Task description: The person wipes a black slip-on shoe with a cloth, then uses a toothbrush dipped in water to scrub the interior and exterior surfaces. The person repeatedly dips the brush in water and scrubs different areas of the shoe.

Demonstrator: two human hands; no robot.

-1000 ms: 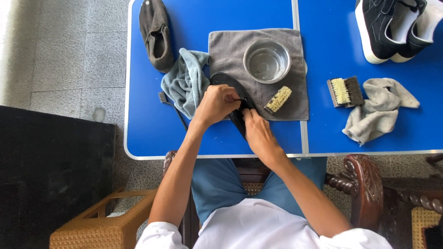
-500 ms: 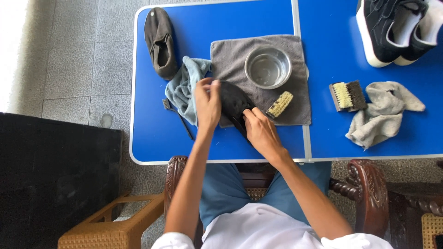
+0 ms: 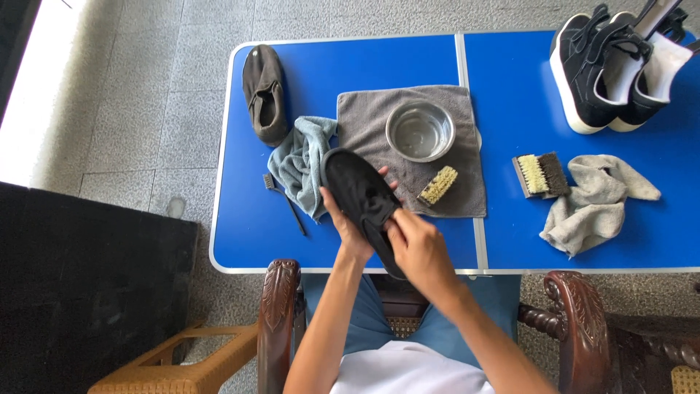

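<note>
A black slip-on shoe (image 3: 361,193) is held over the front edge of the blue table (image 3: 248,233), its toe pointing away from me. My left hand (image 3: 348,228) cups it from underneath. On the shoe's near end my right hand (image 3: 417,249) grips with its fingers closed. The matching dark shoe (image 3: 265,93) lies at the table's far left. A light blue cloth (image 3: 300,162) lies just left of the held shoe. Beside the shoe, a metal bowl (image 3: 420,130) and a small yellow-bristled brush (image 3: 437,185) rest on a grey towel (image 3: 368,120).
A thin black toothbrush (image 3: 284,203) lies left of the cloth. Right of the table's seam are a wooden brush (image 3: 540,175), a crumpled grey rag (image 3: 594,204) and a pair of black, white-soled sneakers (image 3: 609,66). Carved chair arms (image 3: 278,292) flank my lap.
The shoe has been turned and lifted nearer to me. My left hand slid from on top of it to underneath, and my right hand moved onto its near end.
</note>
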